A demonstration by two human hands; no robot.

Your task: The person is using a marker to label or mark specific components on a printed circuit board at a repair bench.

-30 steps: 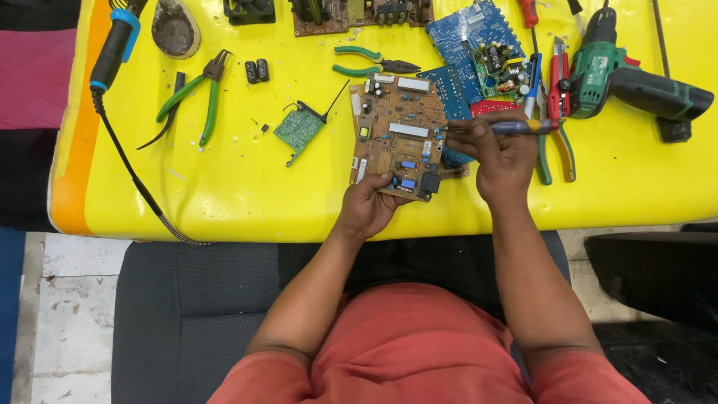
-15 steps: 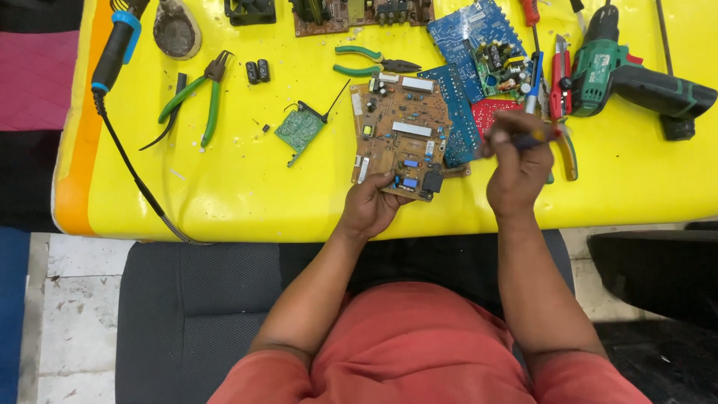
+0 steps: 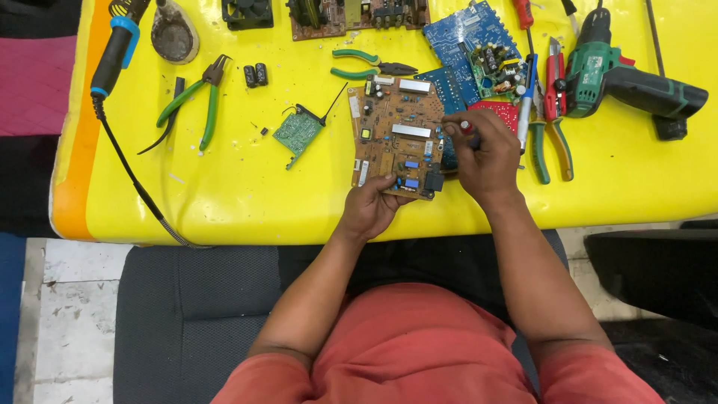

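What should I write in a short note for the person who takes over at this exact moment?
Left hand: grips the near edge of the brown circuit board, holding it on the yellow table.
Right hand: holds a small red-handled tool, tip at the board's right edge.
Nearby: small green board to the left, green pliers, blue boards, green drill.
Done: board is in hand. Left: the work at the board's right edge; its stage cannot be told.

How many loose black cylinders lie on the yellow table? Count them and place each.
2. The black cylinders lie side by side: one, the other just right of it, between the green-handled pliers and the black fan. More may be hidden.
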